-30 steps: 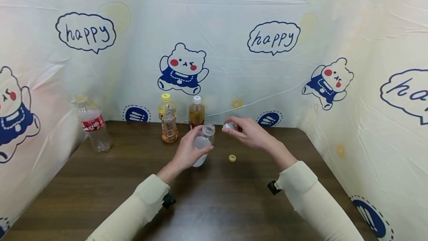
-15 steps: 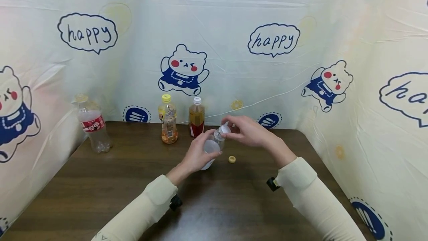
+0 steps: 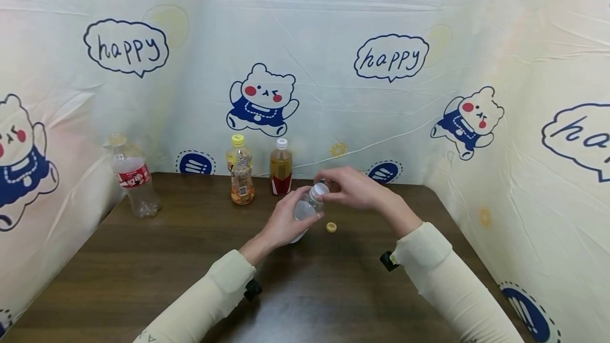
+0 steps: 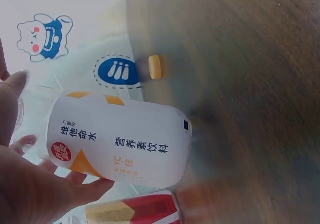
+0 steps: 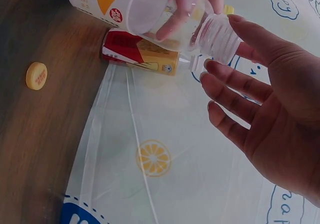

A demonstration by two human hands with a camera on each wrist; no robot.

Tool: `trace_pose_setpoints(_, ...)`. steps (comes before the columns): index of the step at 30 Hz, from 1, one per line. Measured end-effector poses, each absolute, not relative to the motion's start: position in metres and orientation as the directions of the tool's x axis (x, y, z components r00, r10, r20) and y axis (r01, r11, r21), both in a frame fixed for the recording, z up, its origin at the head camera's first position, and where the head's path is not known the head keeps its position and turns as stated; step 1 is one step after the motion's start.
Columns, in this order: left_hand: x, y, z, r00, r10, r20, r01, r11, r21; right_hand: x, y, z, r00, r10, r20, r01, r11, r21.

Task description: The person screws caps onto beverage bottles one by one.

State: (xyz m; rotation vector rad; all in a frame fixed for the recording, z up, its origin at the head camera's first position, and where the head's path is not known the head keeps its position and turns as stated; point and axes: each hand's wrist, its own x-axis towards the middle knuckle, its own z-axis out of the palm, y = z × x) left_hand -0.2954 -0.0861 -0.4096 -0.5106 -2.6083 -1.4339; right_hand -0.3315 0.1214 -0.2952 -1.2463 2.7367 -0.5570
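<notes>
The left hand (image 3: pixel 284 219) grips a tilted clear bottle (image 3: pixel 304 209), its white label (image 4: pixel 137 126) bearing orange shapes (image 4: pixel 83 165) and a red circle (image 4: pixel 61 151), left of 1 yellow cap (image 3: pixel 331 227); the right hand (image 3: pixel 355 188) pinches the bottle's white lid (image 3: pixel 320 189).

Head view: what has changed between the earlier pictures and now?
The left hand has shifted the held bottle rightward. The right hand, which first held the white cap apart from it, has brought that onto the bottle's mouth and pinches it there. The loose cap, cola bottle, yellow-capped bottle and amber bottle stayed put.
</notes>
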Motion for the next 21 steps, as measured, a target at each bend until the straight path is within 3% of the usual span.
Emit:
trace_pose_setpoints(8, -0.2984, -0.0847, -0.4103, -0.938, 0.223, 0.266, 0.344, 0.498, 0.796, -0.3309, 0.1201, -0.2865, -0.656, -0.753, 0.054, -0.726, 0.610, -0.318)
trace_pose_setpoints(16, -0.3008, -0.0850, -0.4098, -0.929, 0.252, 0.269, 0.365, 0.517, 0.774, -0.3321, 0.1171, -0.2897, -0.737, -0.674, 0.048, -0.673, 0.726, -0.140)
trace_pose_setpoints(21, -0.3008, -0.0863, -0.4121, -0.934, 0.244, 0.261, 0.353, 0.517, 0.780, -0.3304, 0.1190, -0.2896, -0.762, -0.646, 0.044, -0.645, 0.751, -0.140)
